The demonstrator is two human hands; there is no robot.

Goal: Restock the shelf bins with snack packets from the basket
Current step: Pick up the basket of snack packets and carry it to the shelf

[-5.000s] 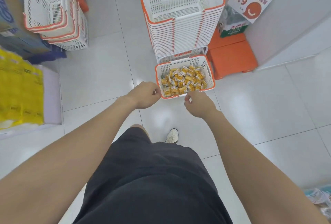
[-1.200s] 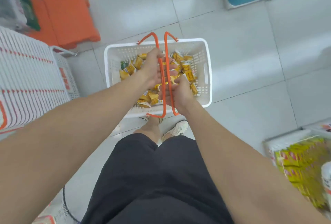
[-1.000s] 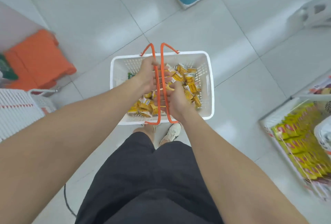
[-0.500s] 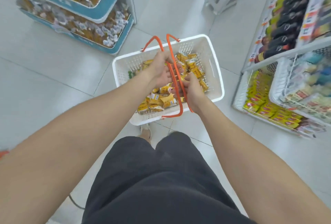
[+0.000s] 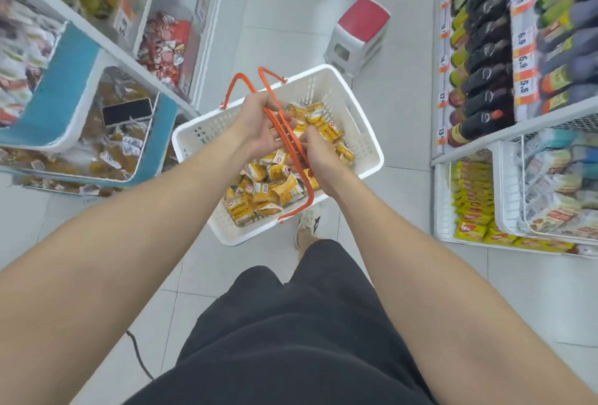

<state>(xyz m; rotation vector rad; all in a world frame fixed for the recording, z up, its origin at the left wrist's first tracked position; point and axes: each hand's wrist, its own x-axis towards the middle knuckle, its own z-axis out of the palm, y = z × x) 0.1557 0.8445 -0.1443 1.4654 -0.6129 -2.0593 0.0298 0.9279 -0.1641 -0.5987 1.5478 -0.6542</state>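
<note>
A white plastic basket (image 5: 362,133) with two orange handles (image 5: 284,133) hangs in front of me above the floor. Several yellow snack packets (image 5: 268,184) lie inside it. My left hand (image 5: 259,126) and my right hand (image 5: 318,158) both grip the orange handles, side by side over the basket's middle. At the left stands a shelf unit with blue-edged bins (image 5: 64,87) holding wrapped snacks.
A black phone (image 5: 127,111) lies on the snacks in the near left bin. A red-topped white stool (image 5: 359,32) stands on the floor beyond the basket. At the right a shelf holds dark bottles (image 5: 485,74), with white wire bins (image 5: 504,197) of packets below. A black cable (image 5: 139,356) crosses the floor.
I have lifted the basket from the stack by its handles and turned with it into the aisle. The blue bins have come closer on the left, the bottle shelf on the right.
</note>
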